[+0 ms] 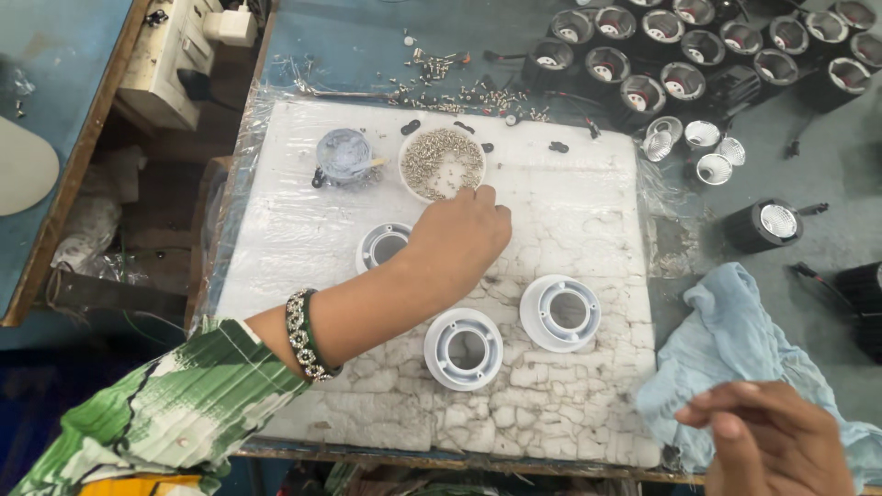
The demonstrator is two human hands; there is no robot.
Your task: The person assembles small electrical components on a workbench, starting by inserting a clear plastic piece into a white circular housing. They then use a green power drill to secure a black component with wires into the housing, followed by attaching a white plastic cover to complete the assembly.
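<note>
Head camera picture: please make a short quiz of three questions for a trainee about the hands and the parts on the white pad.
1. True or false: the left hand reaches to the white bowl of screws.
2. How many white ring housings lie on the white foam pad? A) two B) three C) five
3. Which thing lies directly beside the right hand?

Key
1. True; its fingertips are at the bowl's near rim.
2. B; one is partly hidden behind the left hand.
3. The light blue cloth, at the pad's right edge.
</note>
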